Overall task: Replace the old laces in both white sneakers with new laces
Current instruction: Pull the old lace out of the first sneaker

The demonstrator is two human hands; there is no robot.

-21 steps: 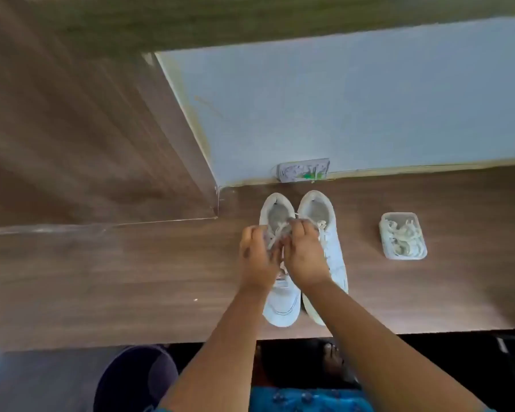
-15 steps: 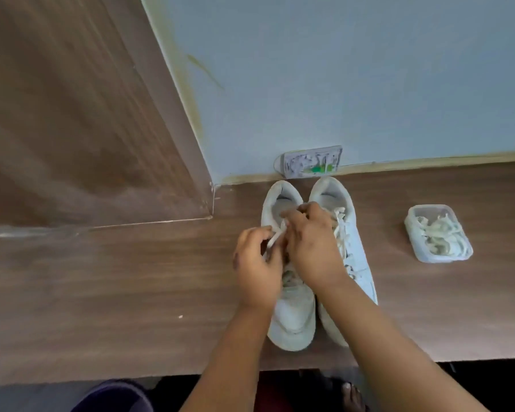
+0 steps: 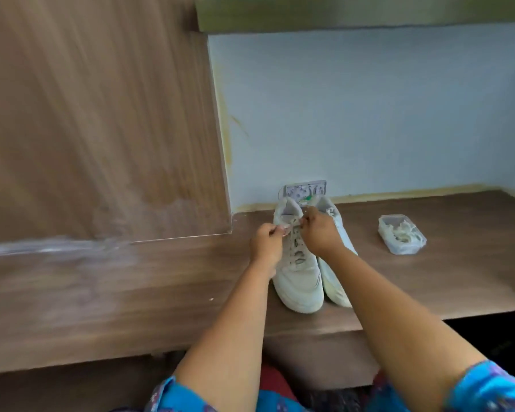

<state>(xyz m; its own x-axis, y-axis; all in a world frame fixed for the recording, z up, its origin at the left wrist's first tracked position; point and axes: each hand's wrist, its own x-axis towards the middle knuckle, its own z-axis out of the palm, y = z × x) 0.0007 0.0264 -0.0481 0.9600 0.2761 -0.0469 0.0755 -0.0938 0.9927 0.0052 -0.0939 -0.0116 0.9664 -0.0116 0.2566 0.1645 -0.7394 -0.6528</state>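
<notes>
Left hand [image 3: 266,243] and right hand [image 3: 320,233] now farther apart — lace [image 3: 290,226] taut between.

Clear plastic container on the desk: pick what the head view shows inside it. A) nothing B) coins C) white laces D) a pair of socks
C: the clear plastic container, standing on the wooden desk to the right of the two white sneakers, holds a loose tangle of white laces.
</notes>
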